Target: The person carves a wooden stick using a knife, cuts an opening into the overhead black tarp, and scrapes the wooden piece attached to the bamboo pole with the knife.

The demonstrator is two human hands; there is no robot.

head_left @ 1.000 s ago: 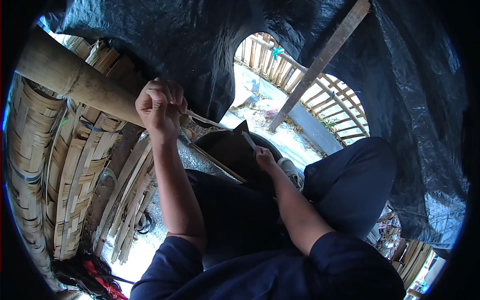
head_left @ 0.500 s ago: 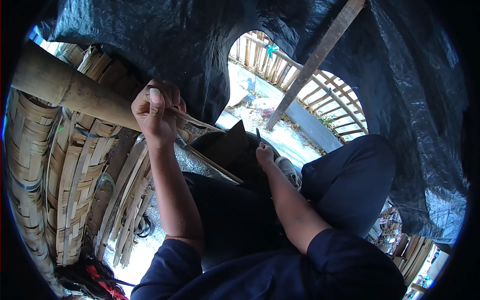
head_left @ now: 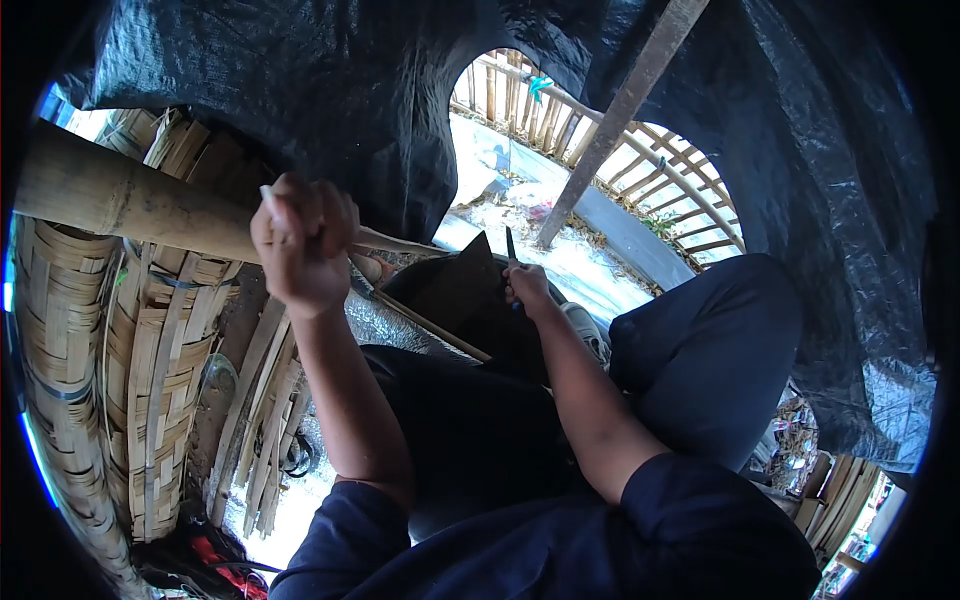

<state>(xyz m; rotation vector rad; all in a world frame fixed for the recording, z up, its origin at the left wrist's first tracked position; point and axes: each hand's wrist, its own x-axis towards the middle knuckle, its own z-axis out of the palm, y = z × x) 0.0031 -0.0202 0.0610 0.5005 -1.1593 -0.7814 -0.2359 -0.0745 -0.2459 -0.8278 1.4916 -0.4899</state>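
Raised in front of the bamboo pole, my left hand (head_left: 305,245) is closed with its fingers curled in. A thin, pale bamboo strip (head_left: 400,243) runs from it to the right, over my lap. My right hand (head_left: 527,286) is wrapped round the handle of a knife (head_left: 510,243), whose narrow dark blade points up and away from me. Between the two hands a dark flat piece with a pointed corner (head_left: 462,285) lies over my leg; the far end of the strip comes close to its tip. I cannot tell whether they touch.
A thick bamboo pole (head_left: 140,205) crosses at the left, above woven bamboo baskets (head_left: 65,330). Split bamboo slats (head_left: 262,420) lean beside them. Black plastic sheeting (head_left: 330,90) hangs ahead, with a slanted post (head_left: 620,120) and a bamboo fence (head_left: 650,180) beyond its opening.
My left hand has shifted slightly left and turned, blurred by motion, still with the strip. My right hand has moved a little left and up with the knife, closer to the dark piece.
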